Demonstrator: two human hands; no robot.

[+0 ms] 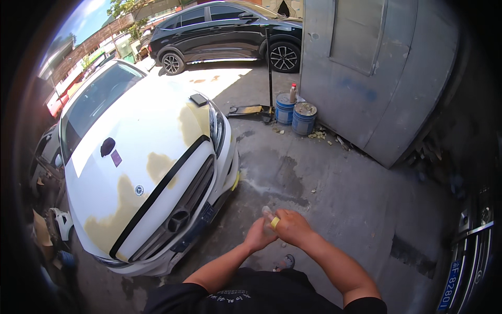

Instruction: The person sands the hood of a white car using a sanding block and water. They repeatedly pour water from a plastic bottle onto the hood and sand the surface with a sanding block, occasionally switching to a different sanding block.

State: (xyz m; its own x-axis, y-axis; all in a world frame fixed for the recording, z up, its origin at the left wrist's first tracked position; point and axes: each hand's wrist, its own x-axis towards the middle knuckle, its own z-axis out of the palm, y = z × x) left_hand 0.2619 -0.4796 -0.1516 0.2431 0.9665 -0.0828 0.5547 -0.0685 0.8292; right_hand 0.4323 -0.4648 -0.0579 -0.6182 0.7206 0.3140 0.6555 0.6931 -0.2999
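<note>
My two hands are together in front of my body, beside the car's front bumper. My right hand (293,227) is closed around a small yellow band that looks like masking tape (275,223). A whitish, see-through piece (267,212) sticks out past it, between the hands. Against it my left hand (258,236) is closed, its fingertips partly hidden. To the left stands a white car (128,157) with dull yellowish patches on its bonnet. A black strip (157,196) runs along the bonnet's front edge, above the grille. A dark lump (107,147) and a purple card-like piece (116,158) lie on the bonnet.
A dark flat object (198,99) rests near the headlight. Behind it are a floor jack (251,110) and two blue buckets (304,119), one bearing a red-capped bottle (293,93). A black car (219,32) stands beyond, a grey metal cabin (361,78) right, another vehicle (473,256) lower right.
</note>
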